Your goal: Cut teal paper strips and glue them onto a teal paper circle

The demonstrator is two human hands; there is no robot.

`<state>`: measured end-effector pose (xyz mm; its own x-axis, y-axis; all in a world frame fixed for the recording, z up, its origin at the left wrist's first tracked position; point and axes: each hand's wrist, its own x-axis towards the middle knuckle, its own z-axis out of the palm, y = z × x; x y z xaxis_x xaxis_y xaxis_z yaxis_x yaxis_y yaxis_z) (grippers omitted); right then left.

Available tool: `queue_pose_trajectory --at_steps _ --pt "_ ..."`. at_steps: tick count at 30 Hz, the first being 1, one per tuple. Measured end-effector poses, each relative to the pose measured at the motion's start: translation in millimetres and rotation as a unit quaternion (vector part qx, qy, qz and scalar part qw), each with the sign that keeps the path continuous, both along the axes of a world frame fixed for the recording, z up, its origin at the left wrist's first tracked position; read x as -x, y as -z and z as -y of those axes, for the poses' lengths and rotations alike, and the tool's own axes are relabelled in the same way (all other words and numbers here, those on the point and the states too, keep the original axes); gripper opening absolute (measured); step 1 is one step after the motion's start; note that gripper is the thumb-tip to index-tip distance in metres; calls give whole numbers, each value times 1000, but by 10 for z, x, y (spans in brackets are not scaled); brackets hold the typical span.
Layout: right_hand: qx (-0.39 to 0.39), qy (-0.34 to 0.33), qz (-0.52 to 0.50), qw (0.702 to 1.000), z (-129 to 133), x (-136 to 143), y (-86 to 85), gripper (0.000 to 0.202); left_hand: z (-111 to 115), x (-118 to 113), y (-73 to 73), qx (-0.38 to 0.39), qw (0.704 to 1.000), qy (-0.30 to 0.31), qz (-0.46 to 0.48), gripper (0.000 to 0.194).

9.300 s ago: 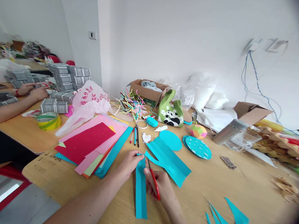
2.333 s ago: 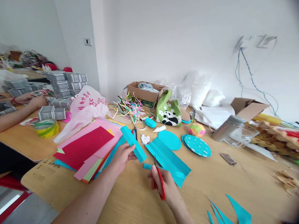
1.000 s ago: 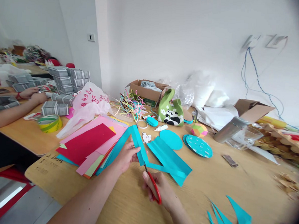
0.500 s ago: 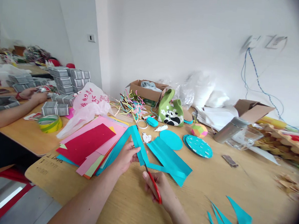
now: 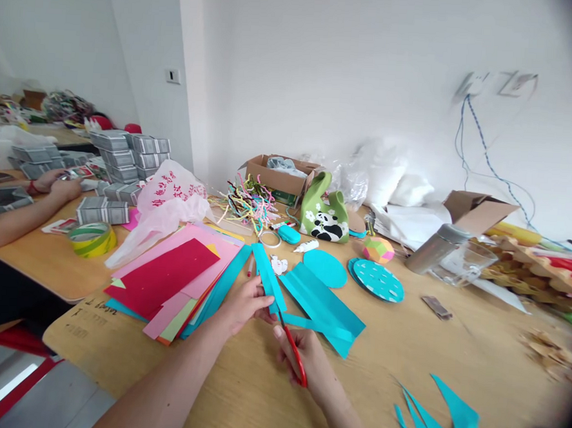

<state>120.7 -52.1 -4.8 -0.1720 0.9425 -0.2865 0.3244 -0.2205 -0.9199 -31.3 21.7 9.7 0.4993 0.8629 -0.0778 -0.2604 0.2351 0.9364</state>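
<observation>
My left hand [image 5: 246,304] pinches a folded turquoise paper strip [image 5: 265,272] that points up and away from me. My right hand [image 5: 312,359] grips red-handled scissors [image 5: 297,355], their blades at the strip's near end beside my left fingertips. To the right lies a creased turquoise sheet [image 5: 321,306], with a narrow strip of the same colour across its lower part. Behind it are a turquoise paper circle [image 5: 324,269] and white-flecked turquoise discs [image 5: 377,280]. Turquoise offcuts [image 5: 462,412] rest at the lower right.
Coloured paper [image 5: 166,274] is stacked to the left, near a roll of tape [image 5: 92,238] and a plastic bag [image 5: 171,194]. Further back stand a green panda bag [image 5: 325,210] and a cardboard box [image 5: 283,175]. A steel flask [image 5: 436,249] stands right. A co-worker's hands [image 5: 60,184] work at far left.
The strip in my left hand has swung, and its left-hand fold no longer shows. My left hand has shifted slightly right, closer to the scissors. The view has turned a little.
</observation>
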Motion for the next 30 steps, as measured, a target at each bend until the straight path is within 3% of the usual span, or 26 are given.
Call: queue_pose_trajectory --at_steps 17,30 --pt "6 19 -30 999 37 39 -55 68 7 -37 73 -7 1000 10 10 47" --pt "12 29 -4 999 45 55 -101 69 5 -38 61 -8 1000 15 1 41"
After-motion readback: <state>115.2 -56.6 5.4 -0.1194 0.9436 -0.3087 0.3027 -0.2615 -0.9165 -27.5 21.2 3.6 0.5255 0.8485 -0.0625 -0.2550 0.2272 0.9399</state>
